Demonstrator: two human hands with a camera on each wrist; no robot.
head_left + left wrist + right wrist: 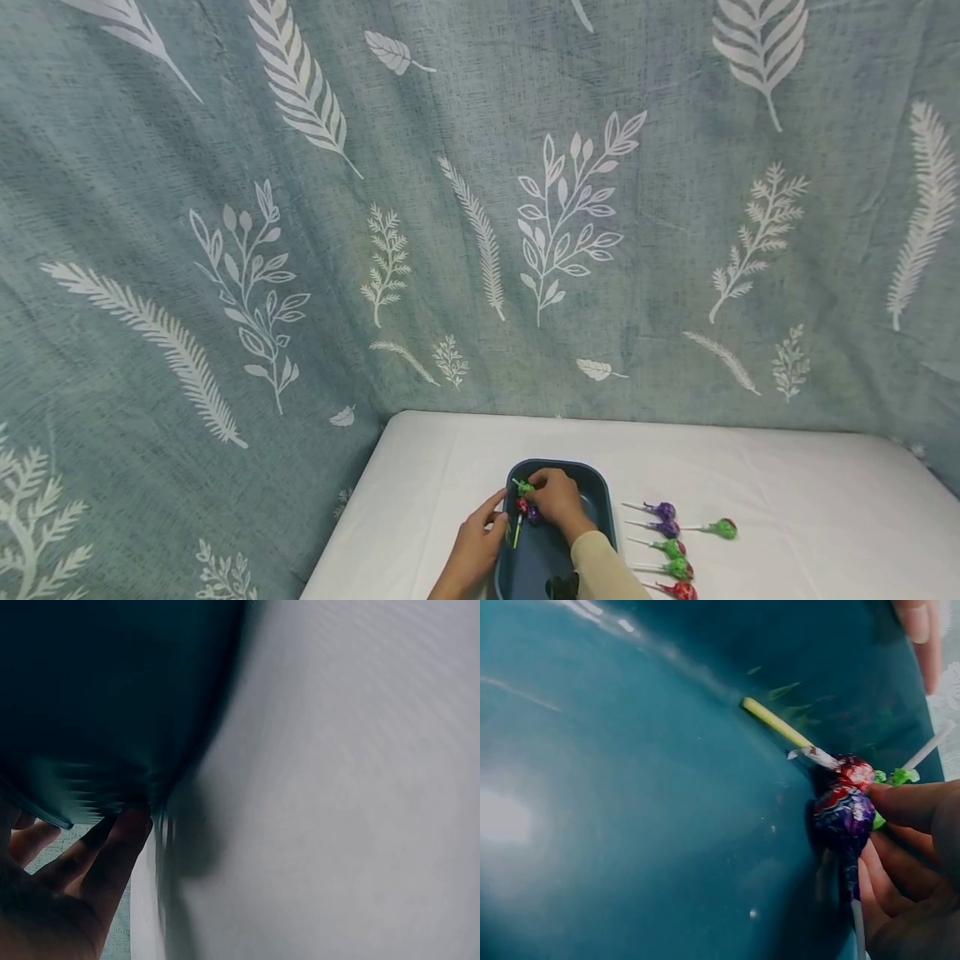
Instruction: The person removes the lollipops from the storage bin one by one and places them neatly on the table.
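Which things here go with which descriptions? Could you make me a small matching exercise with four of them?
1. tray
2. left hand
3. right hand
4. table

A. white
B. pinching a green lollipop
C. dark blue
D. mostly outside the tray, at its rim

Pairs: 1-C, 2-D, 3-B, 4-A.

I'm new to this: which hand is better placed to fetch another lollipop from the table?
Probably the right hand: the loose lollipops lie on its side of the tray. It must first release the green lollipop it pinches. The left hand touches the tray's opposite side.
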